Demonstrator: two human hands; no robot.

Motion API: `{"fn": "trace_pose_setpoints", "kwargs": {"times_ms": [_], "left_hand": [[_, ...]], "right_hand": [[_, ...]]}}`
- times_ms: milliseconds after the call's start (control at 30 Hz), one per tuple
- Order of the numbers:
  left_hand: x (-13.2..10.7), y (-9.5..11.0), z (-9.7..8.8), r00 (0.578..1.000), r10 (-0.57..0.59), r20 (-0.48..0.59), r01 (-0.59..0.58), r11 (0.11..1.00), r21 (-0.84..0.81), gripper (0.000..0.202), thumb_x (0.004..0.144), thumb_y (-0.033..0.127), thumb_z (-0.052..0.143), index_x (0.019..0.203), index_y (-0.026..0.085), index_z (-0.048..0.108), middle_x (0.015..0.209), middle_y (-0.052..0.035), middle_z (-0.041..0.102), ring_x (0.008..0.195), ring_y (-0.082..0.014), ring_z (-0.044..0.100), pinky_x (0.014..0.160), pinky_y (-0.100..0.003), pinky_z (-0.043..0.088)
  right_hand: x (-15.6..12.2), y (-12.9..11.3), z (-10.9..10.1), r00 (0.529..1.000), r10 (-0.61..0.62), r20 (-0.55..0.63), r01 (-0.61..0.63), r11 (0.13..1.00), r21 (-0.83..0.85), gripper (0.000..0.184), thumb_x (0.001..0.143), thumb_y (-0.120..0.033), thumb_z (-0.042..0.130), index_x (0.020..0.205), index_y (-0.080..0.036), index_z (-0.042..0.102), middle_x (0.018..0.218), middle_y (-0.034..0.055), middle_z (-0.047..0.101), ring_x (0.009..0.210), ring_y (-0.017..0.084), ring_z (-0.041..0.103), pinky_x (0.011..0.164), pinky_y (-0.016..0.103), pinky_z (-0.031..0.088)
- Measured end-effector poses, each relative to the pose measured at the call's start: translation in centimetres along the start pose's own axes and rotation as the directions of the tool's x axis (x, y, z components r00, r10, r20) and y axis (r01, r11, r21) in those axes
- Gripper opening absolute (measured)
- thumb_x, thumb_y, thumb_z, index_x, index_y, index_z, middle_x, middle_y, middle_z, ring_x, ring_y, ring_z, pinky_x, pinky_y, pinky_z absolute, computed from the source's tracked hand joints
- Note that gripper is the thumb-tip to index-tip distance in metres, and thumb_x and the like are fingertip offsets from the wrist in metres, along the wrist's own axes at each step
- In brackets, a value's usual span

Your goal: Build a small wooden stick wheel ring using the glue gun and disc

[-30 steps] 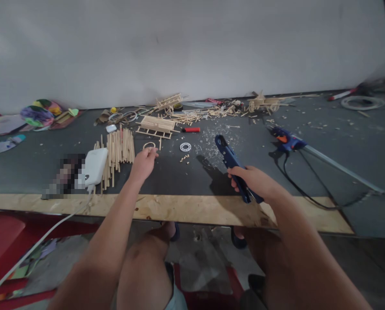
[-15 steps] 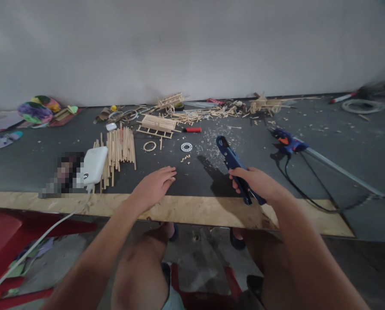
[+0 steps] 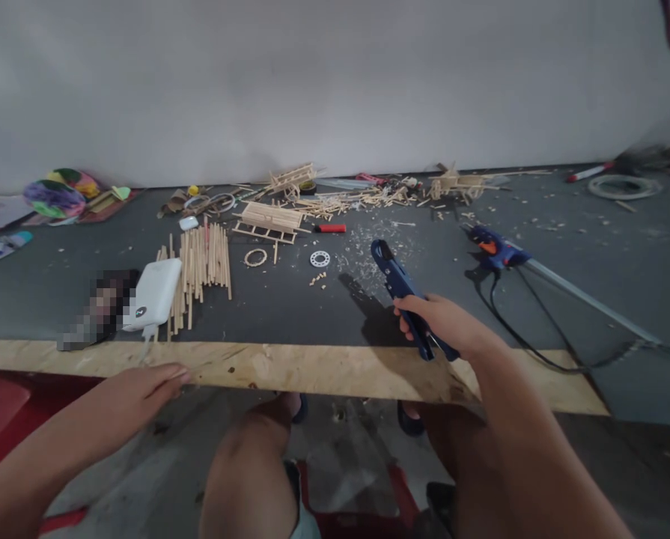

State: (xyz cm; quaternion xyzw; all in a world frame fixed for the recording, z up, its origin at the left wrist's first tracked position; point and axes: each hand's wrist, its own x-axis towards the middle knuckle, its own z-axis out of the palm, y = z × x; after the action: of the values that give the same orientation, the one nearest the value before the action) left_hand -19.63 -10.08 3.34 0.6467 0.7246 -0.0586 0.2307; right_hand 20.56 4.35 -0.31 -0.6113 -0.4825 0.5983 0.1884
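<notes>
My right hand (image 3: 444, 323) is closed around the handles of a blue cutting tool (image 3: 397, 284), whose jaws point away over the dark table mat (image 3: 290, 299). My left hand (image 3: 138, 389) hangs below the table's wooden front edge (image 3: 290, 368), fingers stretched out flat and holding nothing. A bundle of thin wooden sticks (image 3: 203, 262) lies ahead of it on the mat, beside a white power bank (image 3: 152, 293). A small wooden ring (image 3: 254, 257) and a white ring (image 3: 320, 259) lie near the middle.
A blue glue gun (image 3: 497, 248) with a black cord lies to the right. A stick-built frame (image 3: 268, 221), a red lighter (image 3: 329, 228) and scattered stick offcuts (image 3: 362, 196) sit toward the wall. Coloured items (image 3: 59, 196) lie at the far left. A red chair (image 3: 3, 404) stands below left.
My left hand has pulled back from the wooden ring, across the mat, and dropped below the table's front edge to the left. My right hand still holds the blue tool in place.
</notes>
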Motion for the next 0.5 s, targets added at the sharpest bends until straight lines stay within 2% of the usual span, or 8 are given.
{"fn": "trace_pose_setpoints", "kwargs": {"times_ms": [67, 167, 200, 267, 333, 400, 500], "left_hand": [[-0.8, -0.2, 0.2, 0.996, -0.070, -0.062, 0.067, 0.997, -0.044, 0.038, 0.087, 0.045, 0.041, 0.098, 0.027, 0.073, 0.110, -0.0012, 0.072, 0.106, -0.0282, 0.065, 0.096, -0.043, 0.048], [-0.9, 2.5, 1.8, 0.968, -0.061, -0.244, 0.023, 0.987, -0.156, 0.040, 0.087, 0.045, 0.039, 0.108, 0.030, 0.070, 0.115, 0.0002, 0.070, 0.110, -0.0264, 0.063, 0.096, -0.043, 0.048], [-0.7, 3.9, 2.6, 0.958, -0.029, -0.287, -0.026, 0.983, -0.184, 0.042, 0.088, 0.044, 0.036, 0.111, 0.030, 0.068, 0.117, -0.0012, 0.069, 0.111, -0.0259, 0.062, 0.096, -0.041, 0.049], [-0.2, 6.8, 4.3, 0.942, 0.153, -0.300, -0.211, 0.963, -0.170, 0.044, 0.087, 0.041, 0.038, 0.120, 0.030, 0.065, 0.129, -0.0017, 0.062, 0.119, -0.0256, 0.057, 0.102, -0.039, 0.044], [0.4, 8.7, 5.6, 0.937, 0.280, -0.209, -0.308, 0.944, -0.118, 0.044, 0.089, 0.037, 0.037, 0.126, 0.031, 0.060, 0.139, 0.0017, 0.052, 0.130, -0.0247, 0.046, 0.107, -0.039, 0.038], [0.7, 9.2, 6.4, 0.940, 0.294, -0.173, -0.309, 0.949, -0.067, 0.045, 0.091, 0.036, 0.034, 0.127, 0.030, 0.059, 0.140, 0.0016, 0.050, 0.131, -0.0236, 0.044, 0.109, -0.038, 0.036], [0.4, 7.0, 7.0, 0.948, 0.191, -0.255, -0.205, 0.978, -0.029, 0.047, 0.089, 0.039, 0.032, 0.122, 0.026, 0.064, 0.131, -0.0042, 0.059, 0.122, -0.0257, 0.054, 0.104, -0.040, 0.043]], "right_hand": [[0.0, 0.1, -0.2, 1.000, -0.004, 0.012, 0.004, 1.000, 0.004, 0.021, 0.080, -0.040, 0.057, 0.074, -0.020, 0.057, 0.062, 0.0009, 0.060, 0.055, 0.014, 0.057, 0.050, 0.024, 0.044], [0.1, 0.3, -0.3, 1.000, -0.012, 0.024, 0.012, 1.000, -0.006, 0.023, 0.079, -0.043, 0.058, 0.075, -0.021, 0.058, 0.064, 0.0015, 0.061, 0.057, 0.015, 0.057, 0.050, 0.025, 0.044], [0.2, 0.3, -0.4, 1.000, -0.012, 0.023, 0.013, 1.000, -0.012, 0.023, 0.079, -0.044, 0.058, 0.076, -0.021, 0.058, 0.065, 0.0019, 0.062, 0.058, 0.015, 0.058, 0.050, 0.025, 0.045], [0.2, 0.3, -0.4, 1.000, -0.012, 0.027, 0.013, 1.000, -0.020, 0.024, 0.079, -0.045, 0.058, 0.076, -0.021, 0.058, 0.066, 0.0026, 0.062, 0.058, 0.015, 0.058, 0.050, 0.025, 0.045], [0.2, 0.3, -0.3, 0.999, -0.009, 0.034, 0.010, 1.000, -0.012, 0.024, 0.079, -0.044, 0.058, 0.076, -0.020, 0.058, 0.066, 0.0026, 0.062, 0.058, 0.015, 0.058, 0.050, 0.025, 0.045], [0.2, 0.3, -0.3, 1.000, -0.003, 0.029, 0.003, 1.000, 0.004, 0.024, 0.079, -0.043, 0.058, 0.076, -0.020, 0.059, 0.064, 0.0021, 0.062, 0.057, 0.014, 0.058, 0.051, 0.024, 0.046], [0.2, 0.3, -0.4, 1.000, 0.003, 0.024, -0.004, 1.000, 0.023, 0.023, 0.080, -0.042, 0.058, 0.076, -0.019, 0.059, 0.064, 0.0015, 0.062, 0.057, 0.014, 0.059, 0.052, 0.024, 0.047]]}}
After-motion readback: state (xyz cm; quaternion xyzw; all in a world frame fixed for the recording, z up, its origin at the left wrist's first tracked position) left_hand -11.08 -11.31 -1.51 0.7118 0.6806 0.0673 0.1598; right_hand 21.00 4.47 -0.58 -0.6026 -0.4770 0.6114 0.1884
